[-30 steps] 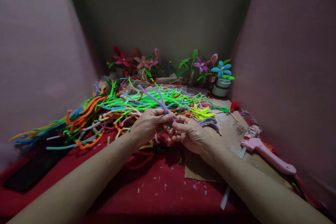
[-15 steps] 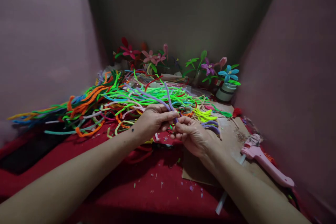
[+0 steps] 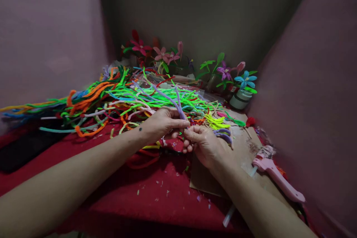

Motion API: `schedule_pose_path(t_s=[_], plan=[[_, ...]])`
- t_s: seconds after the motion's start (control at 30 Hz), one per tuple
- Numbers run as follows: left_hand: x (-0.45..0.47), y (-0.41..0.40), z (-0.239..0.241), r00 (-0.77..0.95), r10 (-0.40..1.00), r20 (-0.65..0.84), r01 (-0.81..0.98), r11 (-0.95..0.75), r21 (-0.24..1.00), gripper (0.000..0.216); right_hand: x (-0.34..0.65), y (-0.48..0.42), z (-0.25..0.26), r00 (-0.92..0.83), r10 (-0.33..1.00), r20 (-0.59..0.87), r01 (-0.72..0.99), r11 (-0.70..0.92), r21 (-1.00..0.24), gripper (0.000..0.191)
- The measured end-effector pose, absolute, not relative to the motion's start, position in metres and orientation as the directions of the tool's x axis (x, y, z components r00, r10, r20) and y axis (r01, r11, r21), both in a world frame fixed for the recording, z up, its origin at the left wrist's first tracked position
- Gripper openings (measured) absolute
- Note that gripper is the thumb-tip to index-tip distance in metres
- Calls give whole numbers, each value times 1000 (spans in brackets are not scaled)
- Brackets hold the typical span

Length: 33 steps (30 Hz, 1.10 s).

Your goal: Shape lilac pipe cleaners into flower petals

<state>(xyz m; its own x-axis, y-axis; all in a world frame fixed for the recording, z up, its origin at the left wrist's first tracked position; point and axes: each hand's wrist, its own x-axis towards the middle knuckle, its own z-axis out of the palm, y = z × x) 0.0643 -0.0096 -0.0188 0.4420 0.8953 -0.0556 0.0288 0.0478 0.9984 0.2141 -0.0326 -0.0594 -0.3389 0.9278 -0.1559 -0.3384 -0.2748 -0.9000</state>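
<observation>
Above the middle of the red cloth [image 3: 125,189], a few lilac pipe cleaners [image 3: 179,105] are held between both hands, clear of the surface. The left hand [image 3: 163,123] is pinched shut on them from above, and the right hand [image 3: 205,144] is closed on their lower ends. The two pinches nearly touch. The free ends fan upward and leftward over the loose pile of pipe cleaners [image 3: 111,98]. Such a close, two-point hold is judged to keep the limp stems from flexing and to stop them catching in the pile. Bent yellow-green pieces [image 3: 216,121] and purple loops [image 3: 223,134] are laid just beside the right hand on the cardboard sheet [image 3: 205,182], presumably within easy reach. A pink glue gun [image 3: 275,174] is set well apart at the right edge, by the wall. Finished flowers [image 3: 163,54] are ranged along the back. Open room is noted only on the near cloth; walls close in on both sides.
</observation>
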Motion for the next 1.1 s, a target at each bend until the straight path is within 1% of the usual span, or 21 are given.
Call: schedule_pose_path(t_s=[0.1, 0.2, 0.27, 0.33, 0.47, 0.6, 0.67, 0.77, 0.93, 1.1], plan=[[67, -11, -18, 364, 930, -46, 64, 24, 998, 12, 213, -34, -59, -321, 937, -135, -282, -231, -931, 26], [66, -9, -18, 308, 951, -16, 74, -7, 997, 13, 214, -35, -56, -310, 939, -152, -247, -234, -940, 26], [64, -6, -19, 283, 959, -17, 45, 5, 999, 15, 215, -35, -54, -325, 931, -166, -253, -254, -933, 26], [62, -4, -20, 273, 961, -33, 8, 32, 999, 15, 216, -34, -54, -351, 924, -152, -299, -265, -917, 25], [61, -2, -25, 328, 942, -77, -27, 90, 996, 15, 217, -31, -57, -355, 932, -78, -396, -226, -890, 22], [63, -3, -30, 407, 910, -86, 2, 93, 996, 19, 218, -29, -59, -330, 939, -99, -364, -224, -904, 18], [63, -2, -32, 404, 910, -88, -3, 98, 995, 21, 218, -29, -58, -310, 942, -126, -350, -237, -906, 18], [62, 0, -33, 370, 923, -103, -59, 134, 989, 22, 217, -30, -57, -297, 943, -148, -357, -254, -899, 19], [61, 2, -35, 393, 906, -160, -83, 208, 975, 20, 216, -30, -58, -295, 946, -135, -368, -242, -898, 17], [61, 0, -33, 394, 907, -148, -79, 194, 978, 17, 215, -30, -60, -298, 945, -137, -368, -246, -897, 16]])
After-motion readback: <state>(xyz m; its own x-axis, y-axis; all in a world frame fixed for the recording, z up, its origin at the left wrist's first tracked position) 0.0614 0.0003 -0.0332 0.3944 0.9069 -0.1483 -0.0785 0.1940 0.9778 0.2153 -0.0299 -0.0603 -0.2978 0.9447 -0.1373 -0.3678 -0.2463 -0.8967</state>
